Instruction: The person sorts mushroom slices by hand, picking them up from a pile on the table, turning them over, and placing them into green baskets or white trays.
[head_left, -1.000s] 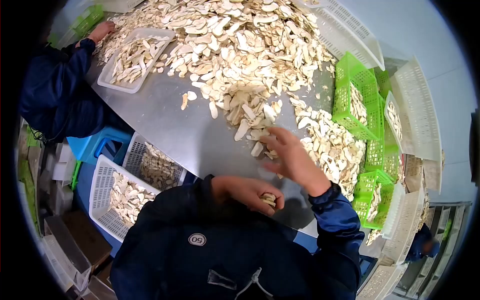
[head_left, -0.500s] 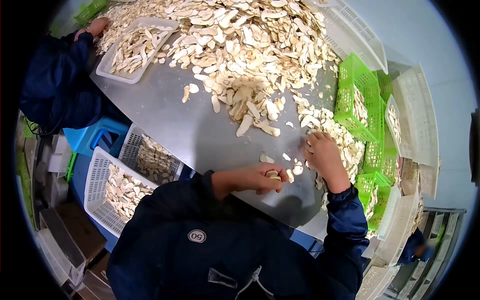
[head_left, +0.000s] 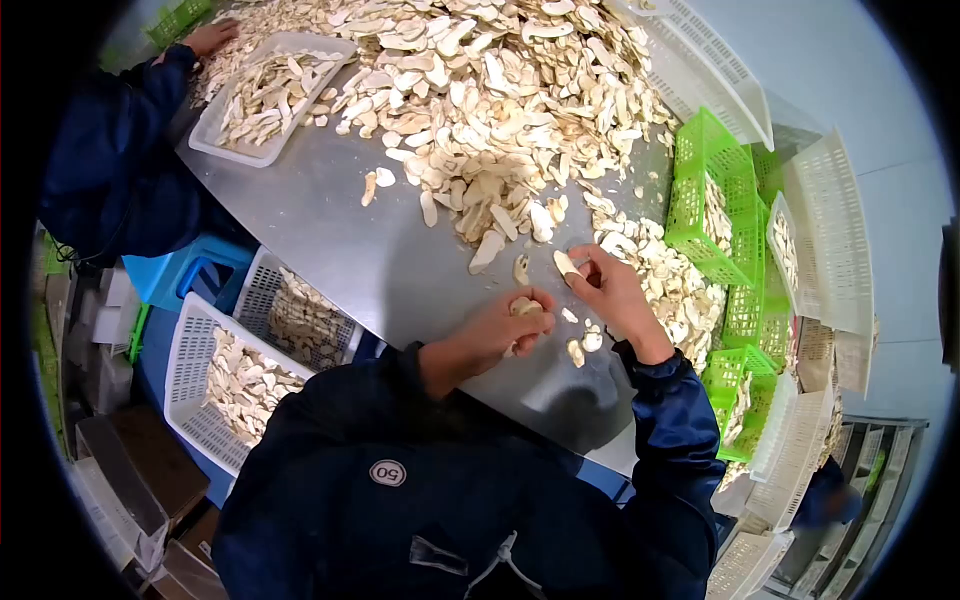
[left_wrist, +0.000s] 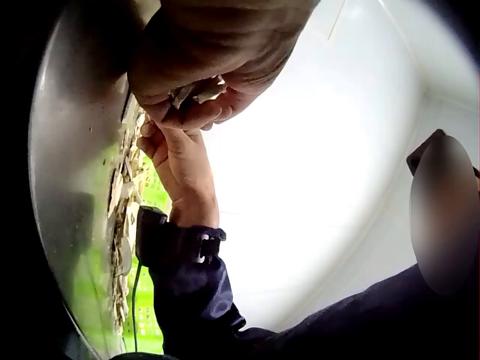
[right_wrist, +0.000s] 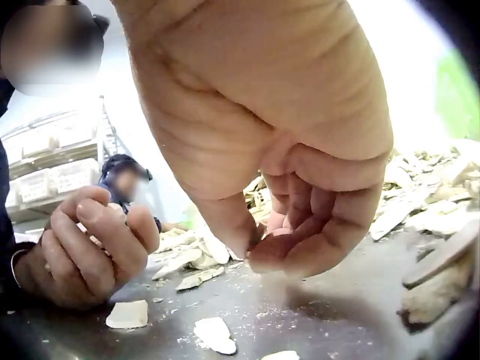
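Observation:
Curled around a few pale dried mushroom slices [head_left: 525,306], my left hand [head_left: 503,326] is held low over the near part of the metal table. Those slices also peek out between its fingers in the left wrist view. My right hand [head_left: 614,298] pinches one dried mushroom slice [head_left: 564,262] between thumb and fingers, just right of the left hand. In the right wrist view the right hand [right_wrist: 262,127] hides most of that slice. Loose slices [head_left: 592,341] lie on the table between and below the hands. A small pile [head_left: 490,215] sits just beyond them.
A large mushroom heap [head_left: 480,90] covers the far table [head_left: 330,240]. Another heap [head_left: 690,310] lies at right beside green baskets [head_left: 690,200]. A filled white tray [head_left: 265,155] stands at far left, near another person's hand [head_left: 212,38]. White baskets [head_left: 190,375] stand below the table's left edge.
My right hand went from the small pile to the right-hand heap, then came back left and now pinches a slice. My left hand, still holding slices, has shifted slightly forward and left.

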